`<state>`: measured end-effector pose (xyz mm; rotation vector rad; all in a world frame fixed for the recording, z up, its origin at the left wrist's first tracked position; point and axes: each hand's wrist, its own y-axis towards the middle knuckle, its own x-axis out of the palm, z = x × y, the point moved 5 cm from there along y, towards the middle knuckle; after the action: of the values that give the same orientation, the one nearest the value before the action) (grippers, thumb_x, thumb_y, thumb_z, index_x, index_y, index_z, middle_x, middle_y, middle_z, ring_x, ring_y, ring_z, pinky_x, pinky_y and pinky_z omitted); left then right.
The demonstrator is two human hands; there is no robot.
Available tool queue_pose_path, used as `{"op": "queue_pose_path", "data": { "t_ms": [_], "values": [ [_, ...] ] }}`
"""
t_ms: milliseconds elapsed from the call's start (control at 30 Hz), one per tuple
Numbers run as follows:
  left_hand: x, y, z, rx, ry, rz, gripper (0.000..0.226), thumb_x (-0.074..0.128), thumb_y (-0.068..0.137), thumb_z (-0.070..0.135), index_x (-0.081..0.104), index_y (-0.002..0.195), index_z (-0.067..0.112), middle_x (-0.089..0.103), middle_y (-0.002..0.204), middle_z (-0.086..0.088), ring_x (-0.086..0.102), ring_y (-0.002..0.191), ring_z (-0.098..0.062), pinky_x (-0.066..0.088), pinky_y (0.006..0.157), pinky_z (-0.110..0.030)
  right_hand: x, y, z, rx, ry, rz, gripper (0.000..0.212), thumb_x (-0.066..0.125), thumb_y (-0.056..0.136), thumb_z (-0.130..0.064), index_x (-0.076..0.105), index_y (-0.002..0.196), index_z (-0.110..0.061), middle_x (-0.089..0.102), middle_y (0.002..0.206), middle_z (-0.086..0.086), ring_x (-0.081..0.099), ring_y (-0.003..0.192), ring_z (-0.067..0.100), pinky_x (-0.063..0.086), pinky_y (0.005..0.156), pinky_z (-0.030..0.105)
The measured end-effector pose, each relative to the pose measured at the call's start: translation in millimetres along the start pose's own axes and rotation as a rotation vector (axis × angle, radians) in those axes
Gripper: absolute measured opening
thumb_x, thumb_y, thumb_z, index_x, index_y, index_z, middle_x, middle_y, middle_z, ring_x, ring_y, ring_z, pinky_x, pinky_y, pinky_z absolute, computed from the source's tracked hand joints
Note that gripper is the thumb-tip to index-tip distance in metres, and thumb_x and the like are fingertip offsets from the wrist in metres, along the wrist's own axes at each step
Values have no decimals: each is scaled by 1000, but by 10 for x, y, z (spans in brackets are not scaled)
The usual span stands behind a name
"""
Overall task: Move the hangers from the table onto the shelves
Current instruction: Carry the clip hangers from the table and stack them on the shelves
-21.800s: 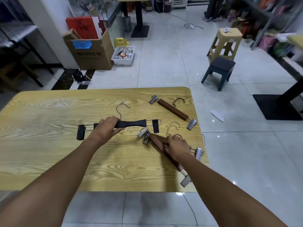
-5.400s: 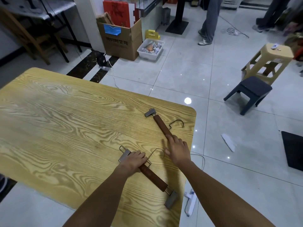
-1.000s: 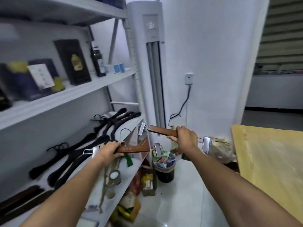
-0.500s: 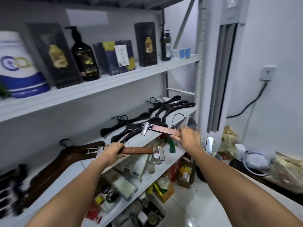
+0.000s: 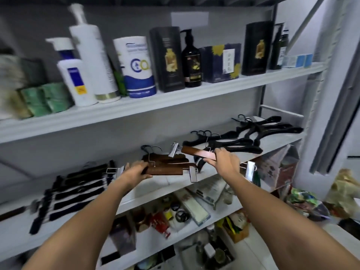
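At centre left, the left hand curls its fingers around a brown wooden clip hanger, held just above the grey middle shelf. At centre right, the right hand grips a second brown wooden clip hanger by its bar. Both look light, stiff and smooth, so the bar is likely the best hold, clear of the sprung clips.

Storeroom — grey shelves, pump bottles, boxed toiletries, stacked hangers
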<state>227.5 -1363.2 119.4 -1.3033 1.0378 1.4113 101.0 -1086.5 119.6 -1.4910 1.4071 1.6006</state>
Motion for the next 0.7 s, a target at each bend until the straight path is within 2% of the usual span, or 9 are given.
{"op": "queue_pose_path", "data": {
  "t_ms": [100, 233, 533, 700],
  "values": [
    [-63, -254, -461, -31, 6, 36, 40, 54, 92, 41, 50, 125, 19, 53, 128, -1, 43, 122, -22, 28, 102, -39, 70, -66, -459, -62, -13, -9, 54, 47, 88, -64, 58, 108, -15, 61, 108, 3, 63, 96, 24, 35, 66, 30],
    [-99, -615, -988, -64, 9, 57, 30, 56, 91, 39, 54, 111, 17, 55, 116, -1, 46, 114, -21, 30, 90, -35, 129, -201, -1028, -111, -24, -18, 56, 47, 86, -66, 58, 106, -15, 63, 105, 3, 64, 93, 24, 43, 69, 32],
    [-39, -1336, -2276, -197, 24, 47, 42, 55, 91, 44, 52, 120, 14, 53, 123, -6, 45, 118, -24, 33, 96, -38, 334, -459, -2398, -234, -26, -25, 59, 46, 85, -69, 60, 107, -16, 63, 100, 2, 64, 86, 21, 42, 66, 30],
    [-30, -1688, -2940, -261, 3, 62, 38, 57, 91, 40, 53, 118, 13, 53, 124, -7, 46, 119, -25, 31, 101, -39, 468, -590, -3165, -299, -1, -29, 56, 46, 87, -65, 58, 111, -16, 61, 106, 3, 63, 91, 22, 45, 72, 31]
  ]
}}
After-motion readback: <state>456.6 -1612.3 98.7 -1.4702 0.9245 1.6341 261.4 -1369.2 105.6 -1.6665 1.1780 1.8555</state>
